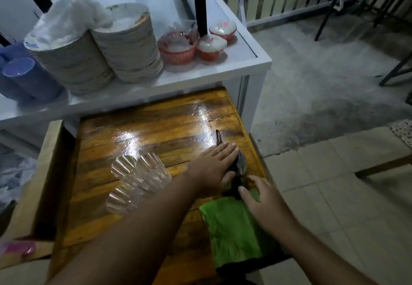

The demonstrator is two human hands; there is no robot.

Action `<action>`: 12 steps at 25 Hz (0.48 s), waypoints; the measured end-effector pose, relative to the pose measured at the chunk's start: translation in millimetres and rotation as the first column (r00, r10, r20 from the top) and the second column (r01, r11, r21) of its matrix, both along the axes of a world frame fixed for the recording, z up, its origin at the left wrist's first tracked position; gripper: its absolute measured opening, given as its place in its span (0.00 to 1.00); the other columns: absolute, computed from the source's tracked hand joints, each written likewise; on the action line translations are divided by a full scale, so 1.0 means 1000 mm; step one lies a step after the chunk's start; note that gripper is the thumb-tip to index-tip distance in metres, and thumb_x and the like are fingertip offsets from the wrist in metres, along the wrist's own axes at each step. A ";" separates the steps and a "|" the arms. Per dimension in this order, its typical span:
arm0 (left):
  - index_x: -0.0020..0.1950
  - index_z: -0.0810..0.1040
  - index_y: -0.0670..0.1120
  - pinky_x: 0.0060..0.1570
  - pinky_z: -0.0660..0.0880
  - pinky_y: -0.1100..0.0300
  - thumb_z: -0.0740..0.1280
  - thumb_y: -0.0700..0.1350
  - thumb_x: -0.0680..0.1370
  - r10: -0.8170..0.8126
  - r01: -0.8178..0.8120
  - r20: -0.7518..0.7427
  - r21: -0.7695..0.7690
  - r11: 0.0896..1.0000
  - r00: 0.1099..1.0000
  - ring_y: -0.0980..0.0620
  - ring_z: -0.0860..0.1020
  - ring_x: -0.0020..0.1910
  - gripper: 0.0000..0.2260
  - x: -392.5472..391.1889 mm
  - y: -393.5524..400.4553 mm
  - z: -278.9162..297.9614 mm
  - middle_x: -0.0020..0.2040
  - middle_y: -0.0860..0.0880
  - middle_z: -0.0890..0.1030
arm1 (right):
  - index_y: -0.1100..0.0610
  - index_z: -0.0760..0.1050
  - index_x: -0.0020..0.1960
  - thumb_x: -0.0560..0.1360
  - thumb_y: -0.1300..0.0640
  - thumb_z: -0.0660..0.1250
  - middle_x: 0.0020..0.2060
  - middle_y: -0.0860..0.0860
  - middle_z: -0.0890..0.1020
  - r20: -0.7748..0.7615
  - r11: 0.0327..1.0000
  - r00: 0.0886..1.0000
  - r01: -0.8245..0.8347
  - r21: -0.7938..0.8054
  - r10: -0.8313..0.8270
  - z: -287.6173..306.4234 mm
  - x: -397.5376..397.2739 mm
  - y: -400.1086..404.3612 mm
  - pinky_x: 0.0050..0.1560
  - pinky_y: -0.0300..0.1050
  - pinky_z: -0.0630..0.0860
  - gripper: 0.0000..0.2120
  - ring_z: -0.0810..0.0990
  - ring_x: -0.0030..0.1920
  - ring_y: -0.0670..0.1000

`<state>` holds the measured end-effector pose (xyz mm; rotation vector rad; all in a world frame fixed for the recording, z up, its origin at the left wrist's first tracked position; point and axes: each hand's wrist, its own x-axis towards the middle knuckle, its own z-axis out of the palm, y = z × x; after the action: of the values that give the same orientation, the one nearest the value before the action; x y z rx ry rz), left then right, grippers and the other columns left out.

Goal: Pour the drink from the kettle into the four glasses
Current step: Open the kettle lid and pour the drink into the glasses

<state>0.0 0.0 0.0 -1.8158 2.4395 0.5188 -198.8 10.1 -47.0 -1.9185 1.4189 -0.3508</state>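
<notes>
A small dark kettle (241, 164) stands near the right edge of the wooden table (156, 128), its thin spout (217, 137) pointing away from me. My left hand (214, 166) lies flat over the kettle's top, fingers together, and hides most of it. My right hand (263, 197) is just behind the kettle, thumb and fingers spread beside its dark handle (236, 184), resting on a green cloth (234, 229). Clear ribbed glasses (124, 166) stand clustered left of my left forearm, another (151, 164) beside it and one (119, 197) nearer me.
A white counter (200, 70) behind the table holds stacks of plates (129, 50), blue cups (24, 73) and red baskets (178, 48). The table top is wet and shiny. A pink object (20, 248) sits at the lower left. Concrete and tiled floor lies to the right.
</notes>
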 end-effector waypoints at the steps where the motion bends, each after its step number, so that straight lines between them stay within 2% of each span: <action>1: 0.82 0.43 0.48 0.73 0.34 0.61 0.51 0.54 0.83 -0.044 0.044 0.010 -0.015 0.999 0.999 0.53 0.41 0.80 0.30 0.000 -0.004 -0.003 0.82 0.49 0.44 | 0.47 0.76 0.63 0.78 0.39 0.62 0.59 0.46 0.81 0.097 0.995 0.993 0.056 0.079 -0.064 -0.009 -0.001 -0.002 0.56 0.47 0.76 0.19 0.78 0.61 0.50; 2: 0.82 0.43 0.48 0.73 0.33 0.61 0.51 0.54 0.83 -0.079 0.079 0.005 -0.016 0.997 0.997 0.53 0.41 0.81 0.30 0.003 -0.007 -0.007 0.82 0.48 0.44 | 0.46 0.78 0.59 0.78 0.38 0.61 0.55 0.44 0.83 0.178 0.978 0.978 0.072 0.194 -0.108 -0.013 0.000 -0.006 0.53 0.46 0.76 0.17 0.80 0.58 0.49; 4: 0.82 0.43 0.48 0.75 0.35 0.60 0.49 0.55 0.80 -0.106 0.106 -0.003 -0.003 0.994 0.994 0.53 0.42 0.81 0.32 0.010 -0.010 -0.014 0.82 0.47 0.45 | 0.48 0.81 0.59 0.77 0.34 0.59 0.53 0.43 0.85 0.294 0.919 0.940 0.047 0.392 -0.173 -0.021 0.004 -0.014 0.54 0.44 0.76 0.23 0.82 0.57 0.46; 7: 0.82 0.43 0.47 0.77 0.38 0.58 0.43 0.57 0.75 -0.098 0.102 -0.073 0.042 0.994 0.992 0.53 0.40 0.81 0.36 0.012 -0.008 -0.018 0.82 0.48 0.44 | 0.54 0.80 0.64 0.72 0.27 0.59 0.58 0.47 0.84 0.362 0.805 0.894 -0.002 0.594 -0.264 -0.041 0.012 -0.031 0.66 0.50 0.74 0.36 0.80 0.62 0.49; 8: 0.82 0.43 0.47 0.77 0.37 0.59 0.43 0.57 0.74 -0.095 0.100 -0.092 0.054 0.994 0.991 0.53 0.40 0.81 0.36 0.013 -0.008 -0.017 0.82 0.47 0.44 | 0.52 0.80 0.64 0.69 0.23 0.59 0.60 0.48 0.84 0.390 0.778 0.879 -0.035 0.627 -0.275 -0.046 0.013 -0.035 0.69 0.53 0.71 0.39 0.80 0.64 0.50; 9: 0.82 0.44 0.47 0.76 0.34 0.61 0.43 0.57 0.74 -0.088 0.096 -0.113 0.066 0.993 0.990 0.53 0.40 0.81 0.37 0.012 -0.008 -0.016 0.82 0.47 0.44 | 0.47 0.81 0.63 0.68 0.22 0.58 0.60 0.47 0.84 0.426 0.770 0.866 -0.078 0.633 -0.263 -0.051 0.014 -0.039 0.71 0.54 0.70 0.38 0.79 0.65 0.50; 11: 0.82 0.45 0.46 0.73 0.31 0.64 0.43 0.56 0.72 -0.067 0.082 -0.145 0.096 0.992 0.987 0.53 0.40 0.81 0.38 0.009 -0.008 -0.016 0.82 0.46 0.44 | 0.35 0.81 0.58 0.71 0.25 0.57 0.59 0.41 0.85 0.523 0.765 0.827 -0.198 0.613 -0.205 -0.052 0.019 -0.044 0.70 0.50 0.70 0.25 0.78 0.67 0.47; 12: 0.82 0.45 0.45 0.73 0.31 0.64 0.43 0.56 0.72 -0.060 0.077 -0.164 0.104 0.992 0.985 0.52 0.40 0.81 0.38 0.008 -0.007 -0.016 0.82 0.46 0.44 | 0.33 0.80 0.58 0.73 0.28 0.57 0.61 0.42 0.84 0.557 0.750 0.804 -0.233 0.619 -0.210 -0.048 0.022 -0.044 0.71 0.51 0.70 0.22 0.78 0.68 0.47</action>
<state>7.7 -6.7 -15.7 -1.7025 2.5071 0.8070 -176.3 -34.4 -95.4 -1.0708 0.9089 -0.3407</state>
